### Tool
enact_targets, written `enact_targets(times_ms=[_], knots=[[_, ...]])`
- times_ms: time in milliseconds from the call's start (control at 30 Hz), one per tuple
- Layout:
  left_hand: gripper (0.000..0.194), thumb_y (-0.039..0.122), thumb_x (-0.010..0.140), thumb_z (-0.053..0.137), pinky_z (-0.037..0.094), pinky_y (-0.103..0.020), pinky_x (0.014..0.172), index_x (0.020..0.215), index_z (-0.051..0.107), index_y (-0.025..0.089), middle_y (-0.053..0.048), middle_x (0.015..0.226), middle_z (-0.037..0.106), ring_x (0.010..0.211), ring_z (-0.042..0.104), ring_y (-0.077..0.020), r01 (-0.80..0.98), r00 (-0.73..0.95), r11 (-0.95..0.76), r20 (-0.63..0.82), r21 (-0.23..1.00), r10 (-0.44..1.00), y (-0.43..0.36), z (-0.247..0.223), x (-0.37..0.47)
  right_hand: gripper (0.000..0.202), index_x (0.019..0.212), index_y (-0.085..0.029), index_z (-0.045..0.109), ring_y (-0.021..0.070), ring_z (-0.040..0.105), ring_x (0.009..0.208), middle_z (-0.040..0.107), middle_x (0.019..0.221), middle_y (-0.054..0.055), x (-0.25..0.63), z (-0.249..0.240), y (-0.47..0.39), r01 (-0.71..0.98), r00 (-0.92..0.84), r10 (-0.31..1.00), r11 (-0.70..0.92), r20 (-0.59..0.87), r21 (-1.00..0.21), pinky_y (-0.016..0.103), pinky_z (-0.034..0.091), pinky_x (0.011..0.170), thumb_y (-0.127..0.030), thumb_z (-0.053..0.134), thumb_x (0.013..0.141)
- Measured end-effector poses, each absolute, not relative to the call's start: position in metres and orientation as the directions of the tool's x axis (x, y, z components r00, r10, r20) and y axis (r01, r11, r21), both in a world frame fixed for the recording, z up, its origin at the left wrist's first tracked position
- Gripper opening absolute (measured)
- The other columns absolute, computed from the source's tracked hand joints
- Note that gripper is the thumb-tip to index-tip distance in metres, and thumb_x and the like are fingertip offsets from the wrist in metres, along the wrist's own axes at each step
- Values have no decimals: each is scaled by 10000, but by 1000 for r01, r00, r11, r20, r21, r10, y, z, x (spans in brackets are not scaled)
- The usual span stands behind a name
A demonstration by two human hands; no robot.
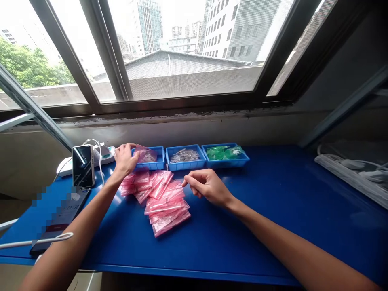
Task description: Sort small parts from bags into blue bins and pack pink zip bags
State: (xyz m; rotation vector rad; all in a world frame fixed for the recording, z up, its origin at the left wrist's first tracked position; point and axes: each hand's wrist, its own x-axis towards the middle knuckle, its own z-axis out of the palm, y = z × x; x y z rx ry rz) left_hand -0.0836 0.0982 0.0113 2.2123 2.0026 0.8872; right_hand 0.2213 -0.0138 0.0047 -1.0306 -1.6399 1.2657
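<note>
My left hand [125, 159] reaches over the left end of the left blue tray [153, 165], its fingers closed on the edge of a pink zip bag [147, 155] inside the tray. The fingertips are partly hidden behind the bag. Just right of a loose pile of pink zip bags [166, 204], my right hand [207, 186] hovers with fingers curled and thumb against the index finger. Whatever might be in that pinch is too small to make out. Small metal pieces [184, 155] fill the middle blue tray [187, 164]. Green bags [222, 152] lie in the right blue tray [228, 163].
A phone [83, 165] stands upright at the left by a white power strip [65, 166]. Another phone [65, 214] lies on the blue table [273, 202], near a white cable [36, 242]. A wrapped power strip [351, 178] is at the right. A wall and window rise behind the trays.
</note>
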Motion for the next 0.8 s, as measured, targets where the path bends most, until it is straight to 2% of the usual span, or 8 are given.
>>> enact_targets(times_ms=[100,200,267,333,433,600,700,800], knots=[[528,332,896,547,379,-579,1088,1386,569,135,-230,1366,621,1313,482,-439,921,-53,-150,496,360,867,85,11,-80,411,756,-160,752,119,524,433,612,524,-5,222,6,-15,169,-356,926,194,124,-966,237,407,460,-528,676,921],[381,365,1000,433,353,-532,1144,1204,699,186,-144,1241,739,1226,606,-352,903,213,-353,461,243,861,71,11,-74,368,769,-159,763,132,553,459,629,541,3,223,6,-15,255,-359,913,297,195,-920,248,421,487,-450,634,954],[421,390,1035,381,310,-539,1181,1093,748,192,-132,1190,784,1178,667,-329,880,333,-427,372,208,867,65,10,-70,337,799,-155,781,137,567,491,661,581,17,225,6,-15,339,-337,892,415,303,-844,256,424,514,-387,606,969],[453,397,1043,368,279,-544,1208,1074,771,191,-137,1203,795,1178,695,-324,871,369,-444,319,209,873,63,8,-68,297,863,-154,803,132,553,508,686,625,25,227,6,-13,406,-315,862,501,398,-764,258,420,528,-329,589,973],[483,423,1050,362,320,-542,1193,1100,786,195,-135,1209,801,1159,720,-327,862,389,-454,281,224,877,63,7,-66,252,1020,-166,819,119,522,524,696,698,22,231,5,-9,423,-394,809,582,437,-695,243,433,535,-210,588,929],[465,450,1025,427,429,-531,1094,1099,798,180,-151,1216,796,1137,723,-364,855,399,-460,262,240,879,60,11,-60,464,1254,-253,783,132,584,685,689,1036,74,237,0,-6,412,-640,673,708,371,-573,222,469,564,-106,629,842],[443,437,1022,437,469,-491,1040,1093,791,181,-143,1181,803,1122,717,-353,850,385,-459,289,259,877,54,17,-52,344,1189,-283,817,162,651,796,686,1114,86,237,-7,-4,405,-657,658,720,369,-563,231,503,600,-180,694,885],[392,396,1022,452,486,-442,1008,1010,786,193,-109,1078,815,1057,710,-312,795,377,-511,394,328,839,44,26,-39,185,1002,-242,853,210,685,881,722,1024,102,234,-12,-4,353,-577,675,714,460,-604,254,528,616,-254,679,940]])
